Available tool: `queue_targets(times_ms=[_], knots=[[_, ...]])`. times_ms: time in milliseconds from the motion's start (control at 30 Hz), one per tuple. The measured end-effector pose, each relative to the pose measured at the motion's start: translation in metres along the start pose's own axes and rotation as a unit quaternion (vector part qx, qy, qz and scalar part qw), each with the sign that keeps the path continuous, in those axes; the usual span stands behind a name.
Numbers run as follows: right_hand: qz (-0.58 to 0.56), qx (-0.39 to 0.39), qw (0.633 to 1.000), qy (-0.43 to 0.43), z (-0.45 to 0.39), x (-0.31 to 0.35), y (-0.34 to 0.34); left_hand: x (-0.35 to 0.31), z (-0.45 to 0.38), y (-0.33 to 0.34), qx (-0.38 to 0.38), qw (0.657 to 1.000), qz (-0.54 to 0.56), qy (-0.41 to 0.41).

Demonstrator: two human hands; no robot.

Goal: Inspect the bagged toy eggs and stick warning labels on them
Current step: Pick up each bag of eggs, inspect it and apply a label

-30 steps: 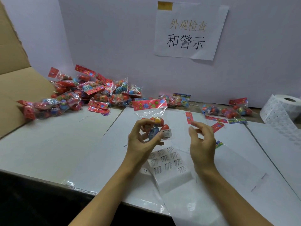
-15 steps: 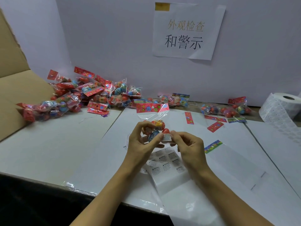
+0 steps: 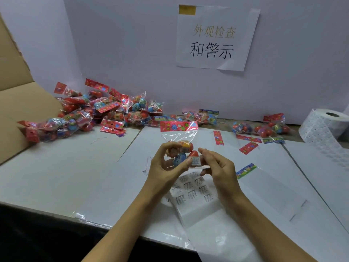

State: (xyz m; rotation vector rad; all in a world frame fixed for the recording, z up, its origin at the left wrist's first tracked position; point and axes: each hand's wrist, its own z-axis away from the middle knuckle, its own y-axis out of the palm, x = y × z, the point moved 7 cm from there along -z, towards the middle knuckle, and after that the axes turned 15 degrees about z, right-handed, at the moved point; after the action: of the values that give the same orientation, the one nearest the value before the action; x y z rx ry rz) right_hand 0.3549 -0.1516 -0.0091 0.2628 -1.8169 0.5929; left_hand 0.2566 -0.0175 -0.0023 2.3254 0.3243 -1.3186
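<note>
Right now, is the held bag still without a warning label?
No, a white warning label already sits on the bag gripped by the left hand.

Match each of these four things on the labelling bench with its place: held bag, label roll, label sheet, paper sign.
Things:
1. held bag
2. label roll
3. label sheet
4. paper sign

Places:
A. far right of the table
B. taped to the back wall
C. gripped in the left hand
D. flat on the table beneath the hands

Pairs: 1-C, 2-A, 3-D, 4-B

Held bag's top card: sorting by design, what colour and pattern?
Red card with coloured flowers, seen in the head view.
</note>
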Motion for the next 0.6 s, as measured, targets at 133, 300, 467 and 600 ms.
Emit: queue_targets(times_ms=[133, 300, 467, 600], knots=[[-0.013, 0.034, 0.999, 0.014, -0.001, -0.001, 0.003, 0.003, 0.003, 0.005, 0.025, 0.999, -0.011, -0.038], [-0.013, 0.035, 0.999, 0.011, 0.000, 0.000, -0.001, 0.005, 0.002, -0.003, -0.020, 0.998, -0.011, -0.050], [-0.028, 0.046, 0.998, 0.027, -0.005, -0.003, -0.004, 0.004, -0.002, -0.010, -0.063, 0.996, 0.025, -0.050], [-0.392, 0.093, 0.897, 0.184, -0.007, -0.017, -0.001, 0.005, -0.005, -0.010, -0.069, 0.994, 0.055, -0.062]])
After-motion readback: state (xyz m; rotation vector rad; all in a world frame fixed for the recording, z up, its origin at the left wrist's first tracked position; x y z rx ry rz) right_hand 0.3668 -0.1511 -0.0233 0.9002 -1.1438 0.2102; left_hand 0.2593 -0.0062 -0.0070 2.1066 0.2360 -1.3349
